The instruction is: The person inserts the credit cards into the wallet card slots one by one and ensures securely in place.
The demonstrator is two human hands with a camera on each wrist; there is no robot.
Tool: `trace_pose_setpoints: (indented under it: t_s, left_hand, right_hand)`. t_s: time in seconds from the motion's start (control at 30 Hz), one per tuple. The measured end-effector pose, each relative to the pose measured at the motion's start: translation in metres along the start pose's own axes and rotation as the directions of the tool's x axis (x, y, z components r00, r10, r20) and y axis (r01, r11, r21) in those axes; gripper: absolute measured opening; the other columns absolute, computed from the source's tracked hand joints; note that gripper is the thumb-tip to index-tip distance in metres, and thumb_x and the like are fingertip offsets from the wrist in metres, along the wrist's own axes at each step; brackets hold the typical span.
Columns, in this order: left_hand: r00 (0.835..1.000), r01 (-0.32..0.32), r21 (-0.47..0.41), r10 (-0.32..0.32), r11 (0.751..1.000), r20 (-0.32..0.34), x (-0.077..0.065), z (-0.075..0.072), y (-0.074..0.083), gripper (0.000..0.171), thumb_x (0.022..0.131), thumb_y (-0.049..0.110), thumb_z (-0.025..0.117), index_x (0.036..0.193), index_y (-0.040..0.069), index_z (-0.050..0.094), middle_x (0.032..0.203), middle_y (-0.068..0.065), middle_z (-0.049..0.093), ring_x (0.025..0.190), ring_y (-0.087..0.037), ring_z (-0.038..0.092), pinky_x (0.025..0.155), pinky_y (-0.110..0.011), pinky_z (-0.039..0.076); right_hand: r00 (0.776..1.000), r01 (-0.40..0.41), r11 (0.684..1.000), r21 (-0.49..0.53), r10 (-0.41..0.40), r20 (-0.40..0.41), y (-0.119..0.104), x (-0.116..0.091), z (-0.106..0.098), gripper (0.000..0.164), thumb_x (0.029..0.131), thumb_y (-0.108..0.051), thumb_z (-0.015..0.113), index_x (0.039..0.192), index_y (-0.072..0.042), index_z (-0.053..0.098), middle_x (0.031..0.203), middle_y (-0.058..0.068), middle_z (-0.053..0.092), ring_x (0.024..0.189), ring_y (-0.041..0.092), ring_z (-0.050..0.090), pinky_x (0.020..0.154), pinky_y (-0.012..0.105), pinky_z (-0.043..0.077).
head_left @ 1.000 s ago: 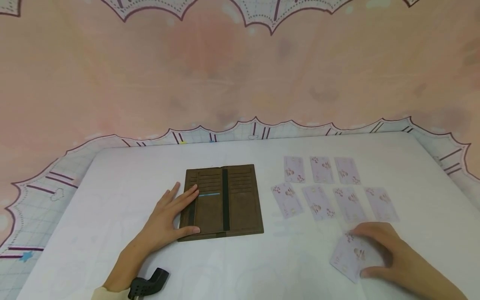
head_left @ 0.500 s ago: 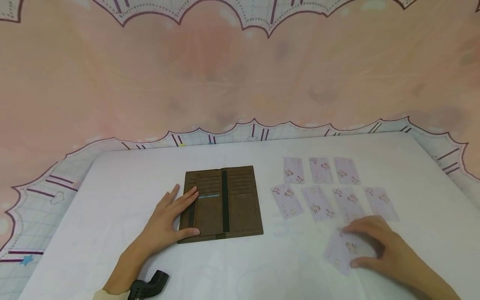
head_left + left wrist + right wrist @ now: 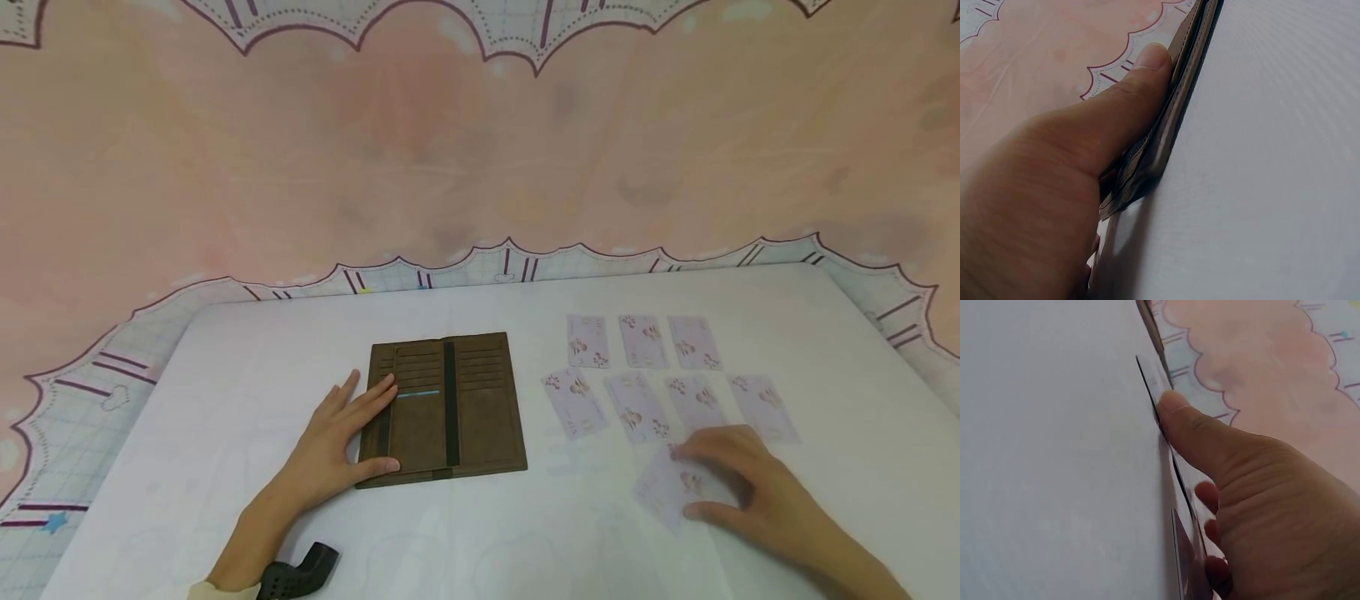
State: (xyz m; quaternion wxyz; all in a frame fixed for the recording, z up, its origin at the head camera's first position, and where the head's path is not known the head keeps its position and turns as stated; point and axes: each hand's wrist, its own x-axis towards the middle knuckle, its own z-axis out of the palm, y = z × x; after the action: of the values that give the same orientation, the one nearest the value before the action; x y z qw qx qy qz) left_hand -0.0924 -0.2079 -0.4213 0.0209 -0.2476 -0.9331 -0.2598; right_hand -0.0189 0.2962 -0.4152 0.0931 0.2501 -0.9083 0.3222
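A brown bifold wallet lies spread on the table, with rows of card slots, dark elastic strips and a thin blue edge showing in one slot. My left hand rests on its left side, fingers spread. In the left wrist view the left thumb presses on the wallet's edge. Between thumb and fingers my right hand holds a pale lilac card with a reddish pattern by its opposite edges. The right wrist view shows this card tilted close over the table, under the right thumb.
Several similar cards lie in two rows right of the wallet, among them a near-row card and a far-row card. A black device is on the left wrist. The white table meets a patterned cloth behind.
My right hand has moved left and slightly away from me, carrying the card toward the wallet. The left hand stays on the wallet.
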Motion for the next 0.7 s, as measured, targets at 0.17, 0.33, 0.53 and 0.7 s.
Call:
trace_pose_setpoints:
  t_s: [0.17,0.33,0.53,0.7]
  left_hand:
    - [1.0,-0.009,-0.001,0.009,1.0,-0.003,0.0,0.001,-0.001,0.089,0.074,0.053,0.076,0.147,0.017,0.04,0.152,0.0,0.034,0.143,-0.039,0.01,0.113,-0.056,0.005]
    - [1.0,-0.018,-0.005,0.018,1.0,-0.007,-0.001,0.001,-0.001,0.088,0.074,0.053,0.076,0.147,0.017,0.04,0.152,0.0,0.034,0.143,-0.039,0.011,0.113,-0.056,0.005]
    - [1.0,-0.017,-0.008,0.017,1.0,-0.005,0.0,0.0,0.0,0.089,0.074,0.052,0.076,0.147,0.017,0.04,0.153,0.0,0.034,0.143,-0.039,0.01,0.114,-0.056,0.004]
    - [1.0,-0.02,-0.004,0.02,1.0,-0.009,0.0,0.0,0.0,0.089,0.074,0.051,0.077,0.147,0.016,0.04,0.152,-0.001,0.034,0.143,-0.04,0.011,0.113,-0.056,0.005]
  right_hand:
    - [0.995,-0.082,0.997,-0.013,0.081,-0.053,-0.008,0.001,0.006,0.073,0.055,-0.028,0.093,0.121,-0.018,0.063,0.119,-0.006,0.054,0.11,0.006,0.036,0.096,0.007,0.024]
    - [0.986,-0.159,0.984,-0.084,0.155,-0.058,-0.014,0.0,0.011,0.084,0.051,-0.044,0.091,0.122,-0.015,0.058,0.12,-0.003,0.05,0.107,0.014,0.035,0.094,0.005,0.018]
    - [0.965,-0.262,0.959,-0.112,0.26,-0.035,-0.023,0.0,0.013,0.086,0.055,-0.049,0.088,0.127,-0.015,0.055,0.12,0.003,0.05,0.107,0.021,0.038,0.092,0.024,0.027]
    - [0.936,-0.349,0.933,-0.092,0.351,0.009,-0.028,0.002,0.014,0.089,0.059,-0.048,0.086,0.133,-0.015,0.052,0.121,0.006,0.048,0.108,0.025,0.038,0.085,0.041,0.035]
